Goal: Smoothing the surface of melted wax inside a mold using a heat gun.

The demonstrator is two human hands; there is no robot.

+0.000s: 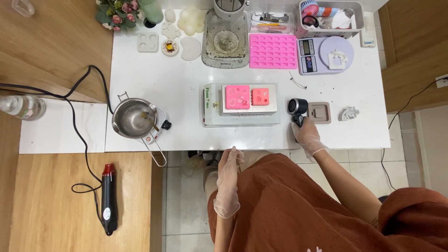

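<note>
The right hand (308,136) (gloved) is closed around the handle of a small black tool (297,108) at the white table's (182,88) front edge, beside a brown tray (320,112). The left hand (228,179) hangs loosely open, holding nothing, below the table edge.

Open white bench (177,88) lies between the metal pot (133,117) on the left and the boxy white machine (241,105) at centre, a clear lane running back toward the white moulds (170,39). The machine with its two pink moulds (247,97) blocks the middle. Right of it, the black handheld tool (297,108) in the right hand (308,136) and a brown square mould (319,112) crowd the front edge. The back row looks packed: grey tray (225,42), pink mould sheet (273,51), scale (325,55).
</note>
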